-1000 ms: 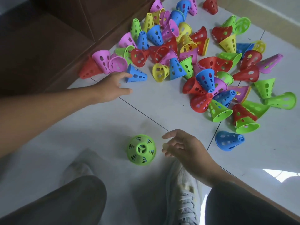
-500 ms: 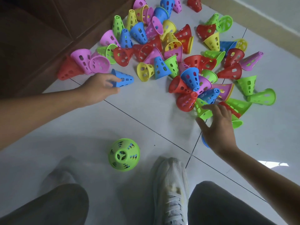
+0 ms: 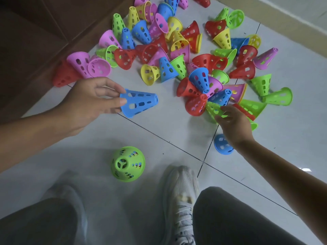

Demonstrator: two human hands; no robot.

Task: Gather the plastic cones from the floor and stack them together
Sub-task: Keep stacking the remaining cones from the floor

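left grip pinches perforated blue cone; right grip touches green cone

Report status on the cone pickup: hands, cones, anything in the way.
Left hand pinches blue cone, lifted. Right hand reaching onto green cone, grip unclear. Green stack upright near shoe. Path clear.

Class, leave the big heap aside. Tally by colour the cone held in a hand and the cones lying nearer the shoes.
Blue: 2, the held cone in the left hand and the floor cone
Green: 1, the upright cone
Total: 3
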